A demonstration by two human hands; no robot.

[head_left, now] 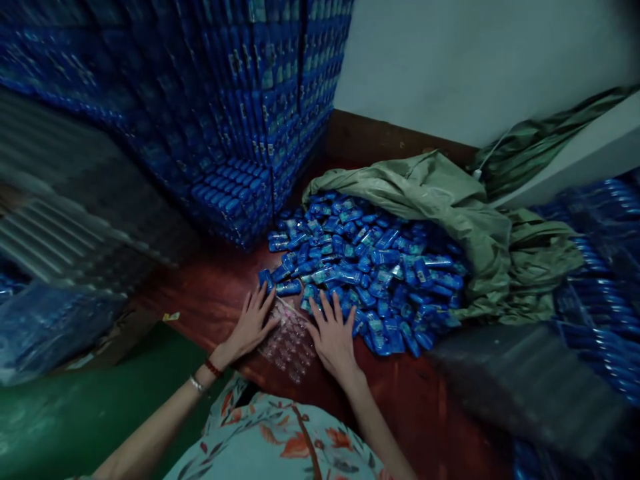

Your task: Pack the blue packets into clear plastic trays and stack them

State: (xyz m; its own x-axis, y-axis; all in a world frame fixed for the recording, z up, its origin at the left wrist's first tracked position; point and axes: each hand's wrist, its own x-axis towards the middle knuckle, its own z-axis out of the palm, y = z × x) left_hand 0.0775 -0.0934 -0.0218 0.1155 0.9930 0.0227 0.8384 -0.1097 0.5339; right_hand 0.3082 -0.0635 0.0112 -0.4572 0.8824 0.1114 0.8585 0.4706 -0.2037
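Note:
A clear plastic tray with rows of moulded bumps lies on the red-brown surface in front of me, between my two hands. My left hand is on the tray's left side, fingers apart, their tips close to a few blue packets. On the other side, my right hand has its fingers spread over the near edge of a loose pile of small shiny blue packets. Whether its fingertips press on the packets I cannot tell. Neither hand grips anything that I can see.
Tall stacks of blue packets rise at the back left. Green cloth bunches around the pile's far side. Grey ribbed trays stand left, with a dark grey blurred stack at right. More blue packets line the far right.

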